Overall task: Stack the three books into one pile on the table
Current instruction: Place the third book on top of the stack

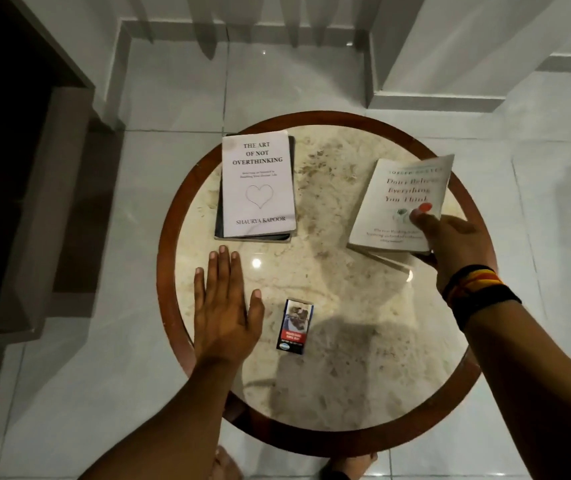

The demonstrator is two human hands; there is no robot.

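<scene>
Left hand (223, 313) spread flat on worktop (346, 341), likely bracing. Just beyond its fingertips: white book (258, 185) on dark book (220, 216), pile begun. Small box (294, 327) beside thumb. Right hand (450, 237) pinching third book (401, 202), near edge tilted up, probably bound for pile.

A round table (170, 244) seen from above. At its far left, one book (258, 185) lies on top of a second book (220, 216), whose edges show beneath it. At the right edge, a third book (395, 202) sits tilted, lifted off the surface, with the right hand (450, 237) gripping its near corner. The left hand (223, 306) rests flat on the table just in front of the two-book pile. A small box (294, 327) lies just right of that hand, near the front.
</scene>
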